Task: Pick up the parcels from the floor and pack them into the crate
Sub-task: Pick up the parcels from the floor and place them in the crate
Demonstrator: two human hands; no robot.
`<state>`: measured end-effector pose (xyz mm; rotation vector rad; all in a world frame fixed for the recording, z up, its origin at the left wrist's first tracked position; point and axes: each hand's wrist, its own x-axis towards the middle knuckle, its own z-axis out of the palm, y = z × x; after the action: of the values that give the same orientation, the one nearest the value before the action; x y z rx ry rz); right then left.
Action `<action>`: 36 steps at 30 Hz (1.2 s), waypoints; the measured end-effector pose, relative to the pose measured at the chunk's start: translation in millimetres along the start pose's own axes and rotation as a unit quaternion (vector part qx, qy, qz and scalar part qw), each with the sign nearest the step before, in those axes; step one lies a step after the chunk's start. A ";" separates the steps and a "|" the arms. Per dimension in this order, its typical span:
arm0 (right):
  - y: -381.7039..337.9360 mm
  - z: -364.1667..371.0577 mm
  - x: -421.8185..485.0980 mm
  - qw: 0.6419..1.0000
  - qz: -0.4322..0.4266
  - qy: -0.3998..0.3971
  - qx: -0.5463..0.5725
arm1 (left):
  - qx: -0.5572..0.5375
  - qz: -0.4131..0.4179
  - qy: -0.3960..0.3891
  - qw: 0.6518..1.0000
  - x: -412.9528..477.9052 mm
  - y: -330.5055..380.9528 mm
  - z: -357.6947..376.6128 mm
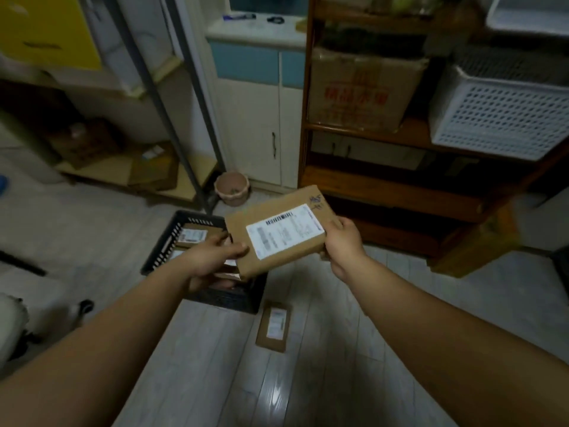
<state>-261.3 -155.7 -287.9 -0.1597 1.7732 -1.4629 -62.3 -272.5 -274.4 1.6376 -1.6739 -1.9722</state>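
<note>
A flat brown cardboard parcel (pixel 278 231) with a white shipping label is held in the air above the right side of the black slatted crate (pixel 167 243). My left hand (pixel 212 261) grips its left edge, thumb on top. My right hand (pixel 343 241) grips its right edge. Inside the crate lie other labelled parcels (pixel 194 235), partly hidden by my left hand. A smaller brown parcel (pixel 274 326) with a white label lies on the floor just in front of the crate's near right corner.
A wooden shelf unit (pixel 397 183) with a cardboard box (pixel 363 90) and white baskets (pixel 498 115) stands at the right. A pink bucket (pixel 231 188) sits behind the crate by a white cabinet (pixel 258 118). A low shelf with cartons stands at the left. Pale plank floor lies in front.
</note>
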 end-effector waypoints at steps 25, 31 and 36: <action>13.0 290.4 6.7 0.895 -0.174 -0.074 -0.405 | 0.283 0.213 0.008 0.935 75.2 37.4 -287.7; 22.2 286.7 73.0 0.900 -0.151 -0.062 -0.405 | 0.371 0.174 0.001 0.912 157.8 44.5 -269.8; 37.3 296.2 153.3 0.899 -0.135 -0.062 -0.411 | 0.380 0.169 -0.014 0.909 255.8 31.4 -265.5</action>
<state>-157.4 -456.0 -395.6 -0.9399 2.2172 -0.7503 6.5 -623.0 -371.1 1.3116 -2.7290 -1.2416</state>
